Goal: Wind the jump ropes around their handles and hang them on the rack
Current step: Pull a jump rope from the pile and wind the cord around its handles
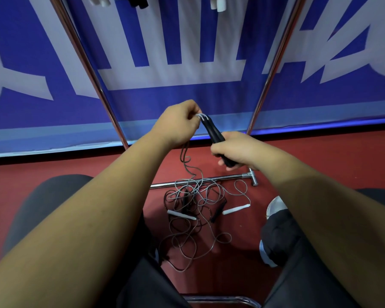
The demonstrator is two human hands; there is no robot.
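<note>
Tangling is the main risk at this moment. Black handles (pixel 213 130) are grasped together in the right hand (pixel 233 150), near the centre of the view. The grey cord (pixel 187 165) is pinched at their top end by the left hand (pixel 178 124), at about 10 o'clock from the right one. The cord hangs down to a heap of loose ropes (pixel 196 210) on the red floor at 6 o'clock, where white handles (pixel 181 215) are also lying. If the cord is wound quickly, loops of the other ropes could be lifted with it, or a knot could be pulled tight. The rack (pixel 93 72) is seen at 12 o'clock, with hung handles (pixel 218 4) at its top. Large white characters are printed on the blue banner (pixel 187 94), but they are cut off and cannot be read. No brand is seen.
</note>
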